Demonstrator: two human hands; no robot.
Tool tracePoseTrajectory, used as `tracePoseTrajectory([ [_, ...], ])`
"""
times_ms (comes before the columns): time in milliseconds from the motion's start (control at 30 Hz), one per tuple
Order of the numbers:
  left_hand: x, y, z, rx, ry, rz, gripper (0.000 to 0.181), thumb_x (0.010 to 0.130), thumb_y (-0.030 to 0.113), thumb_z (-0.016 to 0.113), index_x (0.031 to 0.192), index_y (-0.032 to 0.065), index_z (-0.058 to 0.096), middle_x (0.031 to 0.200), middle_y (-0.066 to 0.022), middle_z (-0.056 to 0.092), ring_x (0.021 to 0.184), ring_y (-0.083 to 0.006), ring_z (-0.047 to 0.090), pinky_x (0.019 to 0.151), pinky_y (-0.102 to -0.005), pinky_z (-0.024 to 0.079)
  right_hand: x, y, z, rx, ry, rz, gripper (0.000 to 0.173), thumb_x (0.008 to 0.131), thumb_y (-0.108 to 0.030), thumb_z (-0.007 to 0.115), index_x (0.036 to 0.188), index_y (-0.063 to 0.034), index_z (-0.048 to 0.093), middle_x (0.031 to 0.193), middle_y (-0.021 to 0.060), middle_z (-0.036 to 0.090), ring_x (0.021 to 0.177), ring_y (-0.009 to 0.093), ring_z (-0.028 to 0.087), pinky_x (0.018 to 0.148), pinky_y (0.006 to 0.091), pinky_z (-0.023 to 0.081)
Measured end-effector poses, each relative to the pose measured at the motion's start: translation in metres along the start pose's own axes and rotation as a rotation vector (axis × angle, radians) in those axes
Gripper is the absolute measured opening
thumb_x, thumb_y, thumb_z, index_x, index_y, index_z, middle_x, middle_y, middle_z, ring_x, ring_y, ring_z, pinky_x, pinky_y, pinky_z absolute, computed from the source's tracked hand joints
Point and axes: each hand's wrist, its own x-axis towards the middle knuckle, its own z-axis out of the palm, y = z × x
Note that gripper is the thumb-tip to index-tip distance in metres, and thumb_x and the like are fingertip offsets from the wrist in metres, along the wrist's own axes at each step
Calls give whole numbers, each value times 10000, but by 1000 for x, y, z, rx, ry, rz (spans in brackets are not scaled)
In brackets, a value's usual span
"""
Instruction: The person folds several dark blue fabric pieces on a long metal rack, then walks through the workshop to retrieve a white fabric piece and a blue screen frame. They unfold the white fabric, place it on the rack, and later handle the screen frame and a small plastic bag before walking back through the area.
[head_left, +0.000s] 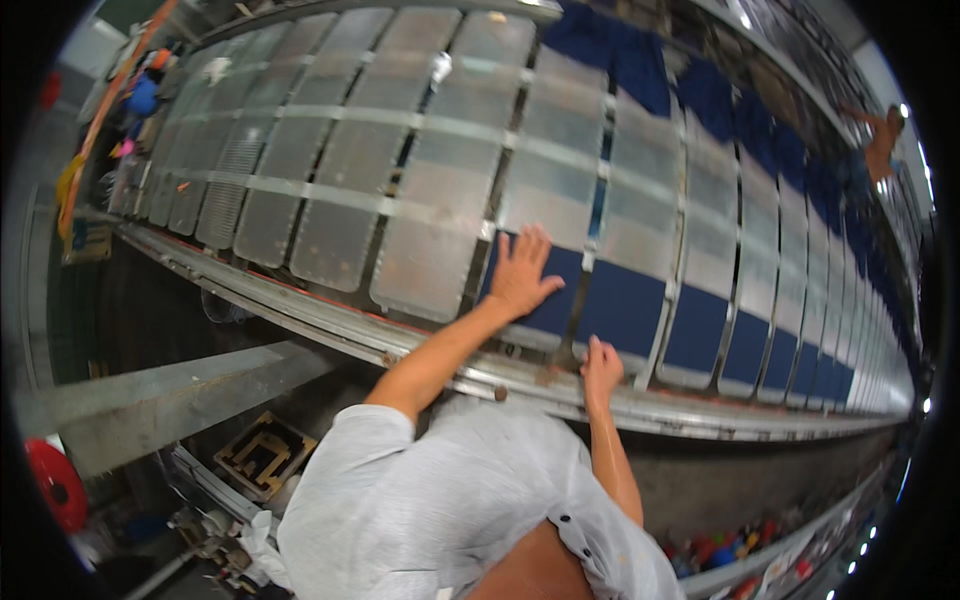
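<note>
My left hand (523, 277) lies flat with fingers spread on a dark blue fabric piece (551, 311). That piece lies on the near end of a long, pale, plate-like panel (551, 180). To its right, another dark blue fabric piece (626, 307) covers the near end of the neighbouring panel. My right hand (602, 371) is by that piece's near edge, above the metal rail, with its fingers curled and thumb raised. Whether it pinches anything is not visible. More blue fabric pieces (696, 330) continue to the right in a row.
A metal rail (315, 300) runs along the table's near side. Bare panels (427, 247) stretch left. Blue garments or cloth (630, 67) lie along the far side, where another person (881, 142) stands. A grey beam (172, 390) and a red disc (56, 484) are at lower left.
</note>
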Motion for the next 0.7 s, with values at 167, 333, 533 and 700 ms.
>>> tracePoseTrajectory([
  [167, -16, 42, 34, -71, -81, 123, 952, 847, 672, 462, 1481, -8, 256, 1564, -161, 210, 1467, -320, 94, 1141, -599, 39, -19, 21, -55, 37, 132, -47, 287, 954, -258, 581, 797, -20, 612, 630, 5, 548, 494, 63, 440, 451, 229, 350],
  [333, -18, 25, 37, -48, -56, 8, 936, 865, 672, 446, 1485, 1, 244, 1572, -144, 187, 1467, -307, 93, 1147, -590, 39, -37, 59, -87, 66, 183, 10, 294, 959, -235, 552, 761, -21, 592, 621, 15, 550, 492, 71, 448, 471, 234, 352],
  [533, 16, -7, 28, 85, 45, -245, 917, 870, 657, 458, 1491, 16, 243, 1582, -157, 139, 1467, -328, 73, 1137, -609, 50, -47, 56, -94, 29, 142, -68, 269, 953, -210, 562, 760, -23, 582, 632, 20, 550, 501, 71, 450, 477, 243, 353],
  [700, -18, 17, 27, 72, 58, -420, 930, 877, 644, 462, 1488, -14, 222, 1579, -193, 113, 1464, -358, 57, 1137, -608, 44, -51, 45, -83, 87, 112, -113, 259, 949, -213, 573, 777, -20, 592, 643, 21, 553, 490, 66, 443, 452, 236, 348],
])
